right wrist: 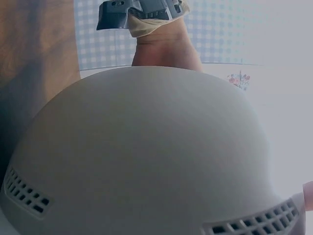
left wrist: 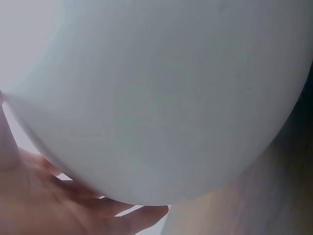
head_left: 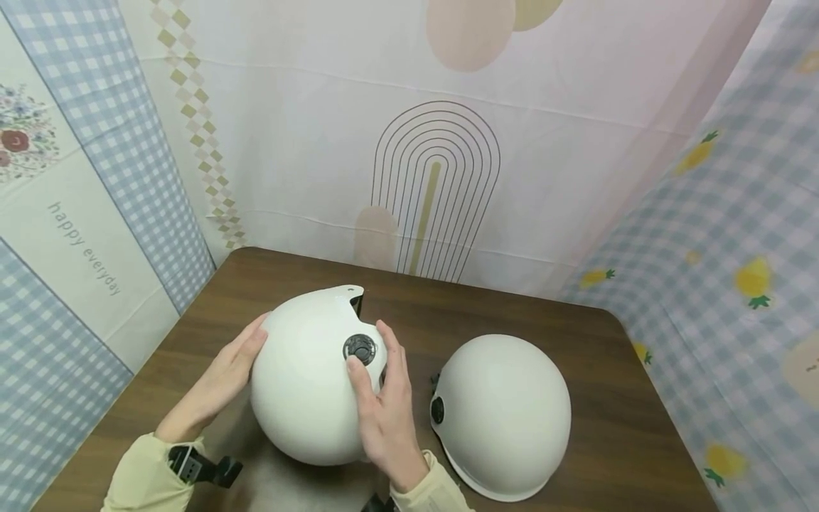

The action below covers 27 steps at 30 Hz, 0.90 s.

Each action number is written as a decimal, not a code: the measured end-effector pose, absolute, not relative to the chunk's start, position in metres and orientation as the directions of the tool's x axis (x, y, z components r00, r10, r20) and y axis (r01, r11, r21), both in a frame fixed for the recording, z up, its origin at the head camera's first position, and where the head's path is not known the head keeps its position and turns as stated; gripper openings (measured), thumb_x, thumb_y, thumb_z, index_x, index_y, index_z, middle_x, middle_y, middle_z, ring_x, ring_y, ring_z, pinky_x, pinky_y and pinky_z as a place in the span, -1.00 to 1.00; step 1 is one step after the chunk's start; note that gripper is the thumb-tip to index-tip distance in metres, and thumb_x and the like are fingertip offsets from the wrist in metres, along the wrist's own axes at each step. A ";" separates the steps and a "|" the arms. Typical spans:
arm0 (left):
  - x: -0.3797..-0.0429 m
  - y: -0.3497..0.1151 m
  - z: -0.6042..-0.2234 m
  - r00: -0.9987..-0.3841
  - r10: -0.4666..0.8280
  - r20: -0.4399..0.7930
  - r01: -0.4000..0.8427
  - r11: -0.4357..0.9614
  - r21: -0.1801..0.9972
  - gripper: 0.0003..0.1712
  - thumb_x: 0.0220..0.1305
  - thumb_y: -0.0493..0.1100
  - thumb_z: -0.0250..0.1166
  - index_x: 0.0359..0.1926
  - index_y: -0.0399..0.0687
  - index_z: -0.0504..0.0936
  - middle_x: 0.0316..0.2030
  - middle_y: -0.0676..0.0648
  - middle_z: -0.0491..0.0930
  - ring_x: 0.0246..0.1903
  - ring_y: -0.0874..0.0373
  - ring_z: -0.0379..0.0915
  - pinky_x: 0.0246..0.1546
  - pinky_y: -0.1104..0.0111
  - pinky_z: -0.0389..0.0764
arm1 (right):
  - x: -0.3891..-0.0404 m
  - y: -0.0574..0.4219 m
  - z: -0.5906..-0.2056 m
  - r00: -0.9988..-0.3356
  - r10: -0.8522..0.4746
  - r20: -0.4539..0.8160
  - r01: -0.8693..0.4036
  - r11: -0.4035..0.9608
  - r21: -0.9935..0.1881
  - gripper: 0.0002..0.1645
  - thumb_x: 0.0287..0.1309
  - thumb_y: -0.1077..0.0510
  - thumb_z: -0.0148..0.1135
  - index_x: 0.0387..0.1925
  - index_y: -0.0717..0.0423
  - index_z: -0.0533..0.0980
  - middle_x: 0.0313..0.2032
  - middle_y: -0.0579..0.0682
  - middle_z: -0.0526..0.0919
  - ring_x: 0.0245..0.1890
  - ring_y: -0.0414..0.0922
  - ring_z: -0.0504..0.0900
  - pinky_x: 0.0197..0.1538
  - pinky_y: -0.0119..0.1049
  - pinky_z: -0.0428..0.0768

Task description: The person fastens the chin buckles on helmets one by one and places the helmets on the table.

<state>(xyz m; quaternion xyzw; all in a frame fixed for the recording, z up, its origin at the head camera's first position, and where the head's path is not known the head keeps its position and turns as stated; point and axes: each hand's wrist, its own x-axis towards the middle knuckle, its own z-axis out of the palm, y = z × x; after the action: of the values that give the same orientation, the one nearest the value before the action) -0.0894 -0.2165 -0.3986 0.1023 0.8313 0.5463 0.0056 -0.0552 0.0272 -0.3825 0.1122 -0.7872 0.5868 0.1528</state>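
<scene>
Two white helmets are in the head view. Between both hands the left helmet (head_left: pixel 301 384) is held tilted, its front opening toward the upper right and a round black side piece (head_left: pixel 360 349) facing up. My left hand (head_left: pixel 227 370) holds its left side; the left wrist view shows the fingers (left wrist: pixel 142 219) bent along the shell. At the other side my right hand (head_left: pixel 387 405) grips the helmet near the opening, thumb beside the black piece. Perforated vents (right wrist: pixel 257 223) show in the right wrist view. Whether the helmet touches the table cannot be told.
A second white helmet (head_left: pixel 505 419) stands dome up on the dark wooden table (head_left: pixel 614 441), right of my right hand. Patterned cloths (head_left: pixel 307 142) hang behind the table and at both sides. A black wrist mount (head_left: pixel 198 466) sits on my left sleeve.
</scene>
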 end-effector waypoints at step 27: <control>-0.099 -0.211 -0.403 -0.973 0.208 0.103 0.174 0.362 0.916 -0.34 0.57 0.05 -0.23 0.55 0.01 -0.11 0.48 -0.30 -0.07 0.40 -0.31 -0.09 0.24 -0.26 0.06 | -0.060 0.041 -0.384 -0.922 -0.006 0.387 -0.318 0.582 -0.748 -0.31 0.45 -0.16 -0.10 0.43 0.07 0.10 0.38 0.02 0.09 0.38 -0.05 0.10 0.31 0.05 0.15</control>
<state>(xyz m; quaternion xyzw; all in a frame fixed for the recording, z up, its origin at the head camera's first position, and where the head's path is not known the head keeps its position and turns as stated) -0.0987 -0.2109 -0.4029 0.1159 0.8250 0.5529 0.0153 -0.0595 0.0415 -0.3841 0.0931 -0.8722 0.4474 0.1743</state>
